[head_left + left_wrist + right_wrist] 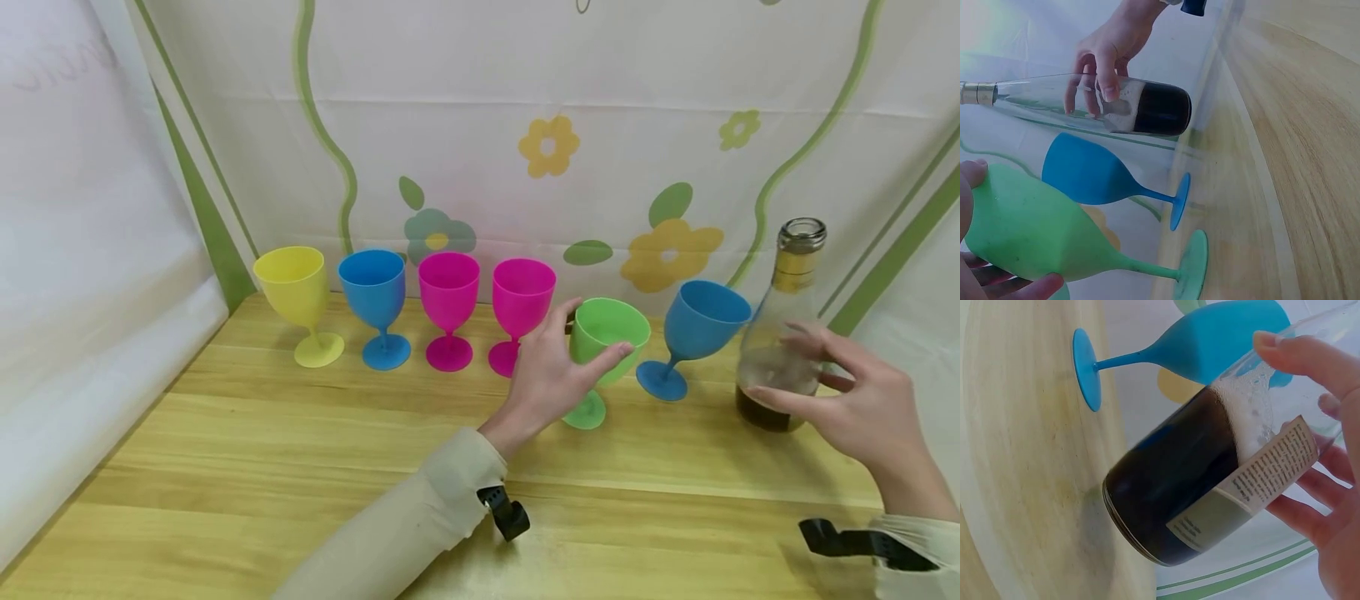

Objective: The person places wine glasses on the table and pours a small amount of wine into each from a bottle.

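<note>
My left hand (551,371) holds a green plastic goblet (611,325) by its bowl, thumb on the near side and fingers on the far side. The goblet's foot is at the wood tabletop; whether it touches cannot be told. Around a clear glass bottle (776,312) curls my right hand (870,400), with the thumb in front and fingers behind. Dark liquid with pale foam on top fills the bottle's lower part. A printed label (1272,469) shows in the right wrist view. Between the two hands stands a blue goblet (701,321).
Left of the green goblet, a row runs along the back: a yellow goblet (292,283), another blue goblet (372,287) and two pink goblets (448,292), one partly behind my left hand. A flowered curtain (465,150) hangs behind the wooden table (300,483).
</note>
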`<state>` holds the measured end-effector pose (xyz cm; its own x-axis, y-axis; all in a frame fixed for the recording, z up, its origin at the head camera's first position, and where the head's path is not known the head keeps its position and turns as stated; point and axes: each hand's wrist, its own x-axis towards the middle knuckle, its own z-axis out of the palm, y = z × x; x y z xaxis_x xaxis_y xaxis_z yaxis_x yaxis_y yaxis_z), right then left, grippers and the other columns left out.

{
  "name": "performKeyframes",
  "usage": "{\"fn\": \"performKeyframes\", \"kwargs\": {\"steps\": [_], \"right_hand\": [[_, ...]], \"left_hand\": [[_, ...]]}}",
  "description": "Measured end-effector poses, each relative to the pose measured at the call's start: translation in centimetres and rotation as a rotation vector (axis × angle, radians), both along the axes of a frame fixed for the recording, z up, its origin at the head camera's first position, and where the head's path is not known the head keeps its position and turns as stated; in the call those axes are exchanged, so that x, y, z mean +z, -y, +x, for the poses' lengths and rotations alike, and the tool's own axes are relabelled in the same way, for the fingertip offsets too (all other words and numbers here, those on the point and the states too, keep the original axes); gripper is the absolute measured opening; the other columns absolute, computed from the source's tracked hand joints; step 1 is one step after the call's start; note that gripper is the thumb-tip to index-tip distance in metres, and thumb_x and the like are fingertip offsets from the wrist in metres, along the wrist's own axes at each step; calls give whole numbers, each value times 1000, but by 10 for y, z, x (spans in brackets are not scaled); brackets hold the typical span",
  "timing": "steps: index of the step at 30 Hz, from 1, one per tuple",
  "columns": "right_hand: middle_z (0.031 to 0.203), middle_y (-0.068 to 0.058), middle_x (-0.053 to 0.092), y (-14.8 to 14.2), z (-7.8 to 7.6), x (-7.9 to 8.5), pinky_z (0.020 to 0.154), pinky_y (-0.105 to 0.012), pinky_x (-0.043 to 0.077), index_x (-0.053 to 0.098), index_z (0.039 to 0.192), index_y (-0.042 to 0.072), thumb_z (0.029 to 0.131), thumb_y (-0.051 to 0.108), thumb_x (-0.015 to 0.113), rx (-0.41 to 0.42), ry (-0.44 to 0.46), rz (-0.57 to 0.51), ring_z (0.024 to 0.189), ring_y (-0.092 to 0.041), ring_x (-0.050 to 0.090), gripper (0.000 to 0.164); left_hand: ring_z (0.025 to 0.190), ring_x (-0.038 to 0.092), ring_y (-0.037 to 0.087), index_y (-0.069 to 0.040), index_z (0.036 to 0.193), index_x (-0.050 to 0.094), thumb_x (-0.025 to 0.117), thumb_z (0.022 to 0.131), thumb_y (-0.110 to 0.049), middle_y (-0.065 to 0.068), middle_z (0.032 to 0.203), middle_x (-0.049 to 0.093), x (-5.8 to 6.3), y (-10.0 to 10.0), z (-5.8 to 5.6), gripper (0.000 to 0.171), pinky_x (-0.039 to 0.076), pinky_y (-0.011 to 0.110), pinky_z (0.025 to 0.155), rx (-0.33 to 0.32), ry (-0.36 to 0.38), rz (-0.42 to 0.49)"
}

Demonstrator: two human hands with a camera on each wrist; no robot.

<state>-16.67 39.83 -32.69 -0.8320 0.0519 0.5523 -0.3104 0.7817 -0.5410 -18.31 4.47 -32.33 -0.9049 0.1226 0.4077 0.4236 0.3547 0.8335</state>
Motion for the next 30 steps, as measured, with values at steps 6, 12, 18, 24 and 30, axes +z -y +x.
{"fn": "performKeyframes", "kwargs": {"steps": [6,12,18,24,30], "right_hand": [[112,44,60,-3,0,-3,80,5,37,64,148,26,72,14,100,-27,63,-63,107,22,53,85],[113,44,60,-6,-3,-7,79,5,37,63,149,26,72,14,99,-20,90,-72,108,21,52,86],[113,45,60,-8,-2,-7,78,4,37,61,150,28,73,15,99,-26,108,-71,107,21,51,86],[113,45,59,-9,-3,-8,78,4,36,60,151,29,75,17,98,-22,117,-64,109,21,50,86],[115,44,58,-10,-4,-8,79,5,37,60,151,27,75,15,98,2,122,-55,110,22,49,85]], "left_hand": [[105,69,16,-11,153,50,81,91,-51,5,129,69,2,-6,-4,80,57,21,76,27,23,6],[107,67,17,-13,153,50,80,91,-53,4,131,66,5,-13,-10,80,57,23,77,56,52,-9],[107,68,19,-13,154,48,78,92,-55,4,132,66,8,-21,-18,81,56,24,76,92,67,-60],[109,67,18,-15,156,47,77,92,-57,3,130,67,11,-27,-25,82,57,27,77,116,78,-94],[109,65,16,-19,156,46,76,91,-59,0,129,67,13,-32,-32,82,56,26,75,140,98,-102]]}}
